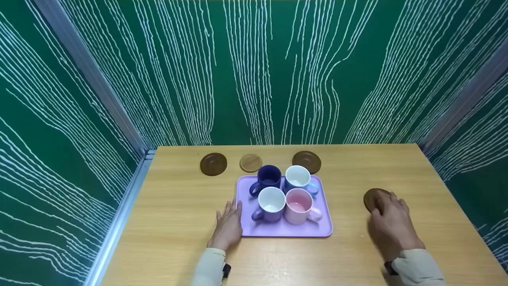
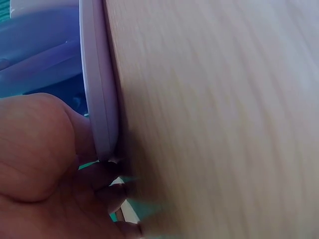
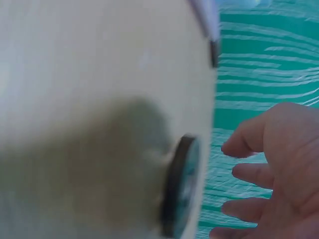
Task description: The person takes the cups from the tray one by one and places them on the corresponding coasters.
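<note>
The work looks barely begun, all four mugs (image 1: 299, 204) grouped on the purple tray (image 1: 285, 231) and none on the coasters (image 1: 213, 164), the left hand (image 1: 228, 227) loose-fingered at the tray's edge, the right hand (image 1: 395, 222), grasping nothing, over the rightmost coaster (image 1: 370, 198).

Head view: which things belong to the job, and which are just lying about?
Likely the job:
lilac tray, left hand at its edge
navy mug, light-blue mug, purple mug, pink mug, on the tray
rightmost dark brown coaster, right hand above it

Seemingly just lying about:
back-left dark brown coaster
small pale wooden coaster
back-right dark brown coaster
</note>
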Available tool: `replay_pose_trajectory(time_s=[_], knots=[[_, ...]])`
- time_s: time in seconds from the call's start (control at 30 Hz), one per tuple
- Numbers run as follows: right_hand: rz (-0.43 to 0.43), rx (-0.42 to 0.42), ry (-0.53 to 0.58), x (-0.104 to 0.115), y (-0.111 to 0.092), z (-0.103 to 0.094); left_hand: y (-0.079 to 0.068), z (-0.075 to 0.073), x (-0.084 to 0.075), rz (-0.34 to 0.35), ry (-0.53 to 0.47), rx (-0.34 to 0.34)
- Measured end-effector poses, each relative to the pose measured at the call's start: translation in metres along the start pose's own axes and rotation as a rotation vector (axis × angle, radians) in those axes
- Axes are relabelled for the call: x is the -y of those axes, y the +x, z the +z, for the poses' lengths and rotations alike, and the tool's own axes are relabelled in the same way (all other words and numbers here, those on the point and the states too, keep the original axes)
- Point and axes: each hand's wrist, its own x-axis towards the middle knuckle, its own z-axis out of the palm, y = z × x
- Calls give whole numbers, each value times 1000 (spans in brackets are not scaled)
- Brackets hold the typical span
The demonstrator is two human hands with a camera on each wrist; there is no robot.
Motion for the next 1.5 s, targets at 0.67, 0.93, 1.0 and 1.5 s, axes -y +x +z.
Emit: replay_pose_trajectory(time_s=[0.67, 0.93, 1.0, 1.5], knots=[[35, 139, -136, -22, 17, 9, 1, -1, 0, -15, -32, 14], [-6, 165, -144, -19, 28, 12, 1, 0, 2, -15, -30, 18], [-15, 176, -141, -18, 31, 13, 1, 1, 4, -10, -31, 12], [-38, 228, -131, -12, 71, 17, 2, 2, 4, -13, -21, 24]])
